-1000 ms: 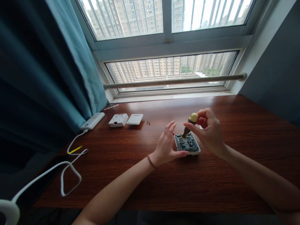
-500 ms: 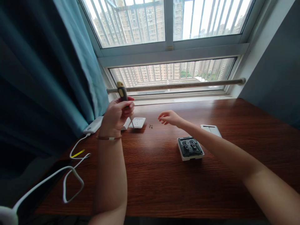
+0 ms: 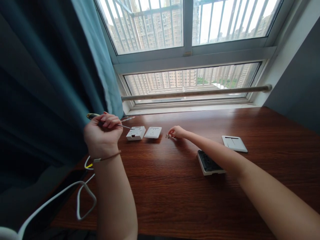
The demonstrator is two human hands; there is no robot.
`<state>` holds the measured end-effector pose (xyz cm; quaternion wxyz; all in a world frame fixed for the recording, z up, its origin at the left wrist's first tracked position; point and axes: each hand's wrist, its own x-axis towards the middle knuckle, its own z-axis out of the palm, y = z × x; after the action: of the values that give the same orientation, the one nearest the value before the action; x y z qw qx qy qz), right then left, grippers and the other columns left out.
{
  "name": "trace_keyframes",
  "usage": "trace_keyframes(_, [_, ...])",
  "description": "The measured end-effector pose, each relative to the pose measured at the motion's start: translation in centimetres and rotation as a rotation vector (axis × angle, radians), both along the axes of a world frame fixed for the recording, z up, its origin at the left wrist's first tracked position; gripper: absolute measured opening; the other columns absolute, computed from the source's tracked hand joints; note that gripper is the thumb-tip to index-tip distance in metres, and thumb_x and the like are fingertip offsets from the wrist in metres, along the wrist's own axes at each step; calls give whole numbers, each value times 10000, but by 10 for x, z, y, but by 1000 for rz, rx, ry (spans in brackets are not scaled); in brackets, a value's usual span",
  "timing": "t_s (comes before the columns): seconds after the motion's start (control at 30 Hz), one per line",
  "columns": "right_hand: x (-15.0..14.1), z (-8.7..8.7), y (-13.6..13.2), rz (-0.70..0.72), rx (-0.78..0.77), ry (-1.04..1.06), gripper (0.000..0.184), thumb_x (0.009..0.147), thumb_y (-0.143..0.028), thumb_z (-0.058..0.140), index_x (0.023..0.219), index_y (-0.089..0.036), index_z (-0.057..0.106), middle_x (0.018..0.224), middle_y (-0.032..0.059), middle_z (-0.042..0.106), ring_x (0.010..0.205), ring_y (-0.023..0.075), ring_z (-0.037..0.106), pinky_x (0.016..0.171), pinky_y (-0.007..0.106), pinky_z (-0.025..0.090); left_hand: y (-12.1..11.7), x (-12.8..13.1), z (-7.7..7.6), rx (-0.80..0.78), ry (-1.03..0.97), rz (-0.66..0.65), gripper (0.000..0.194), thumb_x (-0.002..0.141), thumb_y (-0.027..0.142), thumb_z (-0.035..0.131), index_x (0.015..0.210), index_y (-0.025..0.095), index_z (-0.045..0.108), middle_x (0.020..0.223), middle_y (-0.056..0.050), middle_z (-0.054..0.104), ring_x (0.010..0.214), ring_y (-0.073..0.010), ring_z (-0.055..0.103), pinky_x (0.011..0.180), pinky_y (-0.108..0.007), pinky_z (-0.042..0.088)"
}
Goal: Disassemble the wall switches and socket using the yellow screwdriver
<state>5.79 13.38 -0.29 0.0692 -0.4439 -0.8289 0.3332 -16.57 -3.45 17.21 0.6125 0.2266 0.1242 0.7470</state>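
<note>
My left hand [image 3: 103, 130] is wrapped around a screwdriver [image 3: 92, 116] with a yellow and dark handle. The thin shaft points right, its tip over a white box [image 3: 136, 133] on the table; I cannot tell whether they touch. Beside the box lies a white socket panel [image 3: 153, 132]. At the small screws [image 3: 167, 136] on the wood, my right hand [image 3: 178, 132] has its fingertips pinched down. Whether a screw is between them is too small to see. My right forearm partly covers a white-rimmed unit with a black inside [image 3: 208, 163].
A white cover plate [image 3: 234, 143] lies beyond my right forearm. A white cable [image 3: 82, 190] with a yellow tag loops at the left edge of the wooden table [image 3: 165, 193]. Blue curtains [image 3: 82, 60] hang on the left, and a metal rail [image 3: 195, 94] crosses the window behind.
My left hand has moved left and down, tilting the screwdriver from upright to nearly level. My right hand has come down to the screws. The view has shifted slightly.
</note>
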Motion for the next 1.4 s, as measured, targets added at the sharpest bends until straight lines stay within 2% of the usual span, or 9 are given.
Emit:
trace_keyframes(0.23, [-5, 0, -1, -27, 60, -126, 259, 852, -291, 484, 1068, -156, 530, 1093, 60, 543, 915, 187, 556, 763, 364, 477, -2, 3, -1, 23, -26, -21, 156, 764, 52, 324, 677, 179, 297, 483, 51, 379, 406, -42, 312, 412, -147, 275])
trace_keyframes(0.43, [-11, 5, -8, -102, 94, -206, 270, 852, -288, 485, 1089, -160, 512, 1102, 70, 536, 930, 183, 552, 778, 379, 470, 0, 4, -3, 17, -6, -12, 123, 741, 33, 356, 726, 155, 353, 477, 64, 352, 397, -35, 314, 403, -142, 274])
trace_keyframes(0.7, [-4, 23, -17, -163, 62, -170, 276, 845, -278, 500, 1089, -149, 510, 1084, 73, 542, 916, 180, 559, 761, 370, 477, 0, 21, 4, 21, 71, 58, 94, 762, 58, 355, 724, 140, 380, 536, 34, 403, 455, -48, 381, 450, -151, 353])
trace_keyframes(0.87, [33, 52, -29, -175, 89, 70, 217, 844, -288, 499, 972, -129, 571, 968, 46, 597, 813, 154, 586, 698, 318, 495, 3, 60, 9, -53, 171, 52, 150, 755, 17, 337, 759, 108, 456, 626, -23, 477, 548, -72, 466, 492, -167, 408])
trace_keyframes(0.97, [77, 68, -58, -184, 111, 278, 197, 797, -258, 544, 888, -99, 617, 800, 52, 655, 750, 150, 613, 656, 262, 488, 8, 91, 1, -25, 229, 1, 195, 764, -10, 345, 734, 93, 507, 632, -19, 485, 542, -52, 472, 508, -153, 410])
trace_keyframes(1.03, [111, 71, -87, -206, 133, 402, 219, 775, -284, 557, 901, -112, 608, 846, 63, 666, 790, 154, 619, 694, 262, 481, 12, 114, -9, 46, 272, -42, 160, 769, 10, 414, 710, 91, 539, 639, -7, 494, 543, -34, 472, 531, -142, 411])
trace_keyframes(1.13, [155, 64, -131, -303, 133, 637, 248, 720, -370, 602, 815, -140, 608, 844, 71, 676, 808, 172, 622, 734, 295, 473, 15, 151, -25, 69, 387, -96, 24, 721, 92, 580, 722, 109, 596, 697, -1, 548, 608, -42, 519, 601, -160, 434])
trace_keyframes(1.2, [174, 54, -152, -396, 115, 747, 237, 661, -375, 655, 748, -157, 616, 771, 55, 672, 745, 174, 623, 703, 301, 478, 17, 174, -33, 23, 489, -109, 95, 666, 142, 656, 758, 132, 635, 729, 2, 585, 653, -54, 545, 640, -172, 438])
trace_keyframes(1.4, [191, 23, -168, -445, 36, 752, 193, 662, -311, 655, 781, -158, 653, 777, 55, 667, 720, 174, 616, 680, 303, 482, 24, 224, -47, 26, 695, -188, 235, 625, 217, 697, 850, 157, 663, 771, -12, 654, 650, -63, 577, 643, -187, 432])
